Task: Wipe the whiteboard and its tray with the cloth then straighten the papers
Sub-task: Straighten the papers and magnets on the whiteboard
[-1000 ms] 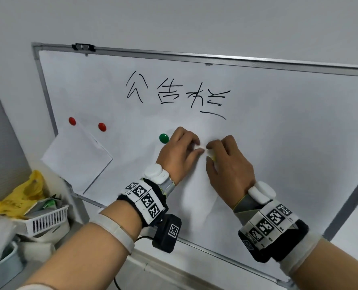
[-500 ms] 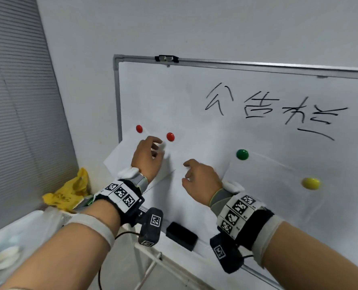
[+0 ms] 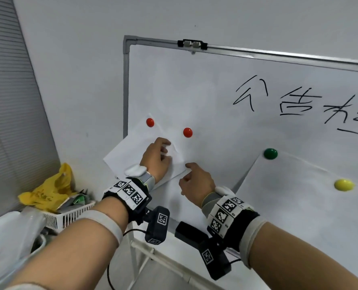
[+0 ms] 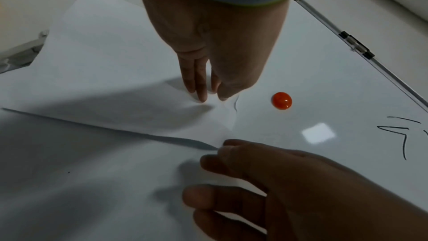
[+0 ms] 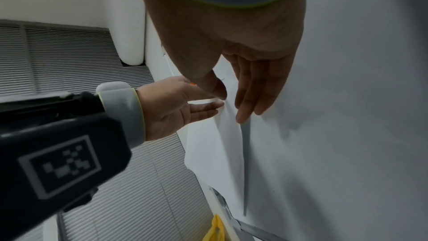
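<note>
The whiteboard (image 3: 215,91) carries black writing. A white paper (image 3: 128,155) hangs tilted under two red magnets (image 3: 150,122) (image 3: 187,132), its left corner past the board's frame. My left hand (image 3: 157,158) presses its fingertips (image 4: 199,94) on this paper (image 4: 92,61) just below the right red magnet (image 4: 281,100), and the sheet wrinkles there. My right hand (image 3: 195,181) pinches the paper's (image 5: 220,153) lower right corner between thumb and fingers (image 5: 243,114), lifting that edge slightly. A second paper (image 3: 289,195) sits under a green magnet (image 3: 270,153) and a yellow magnet (image 3: 344,184).
A black eraser (image 3: 187,233) lies on the board's tray (image 3: 169,258). Left of the board, a white basket (image 3: 69,216) holds a yellow bag (image 3: 46,191) and clutter. Grey blinds (image 3: 10,101) cover the left wall.
A second ago both hands were at the yellow magnet on the right paper. They moved left to the tilted paper, and the right hand has now taken its lower right corner.
</note>
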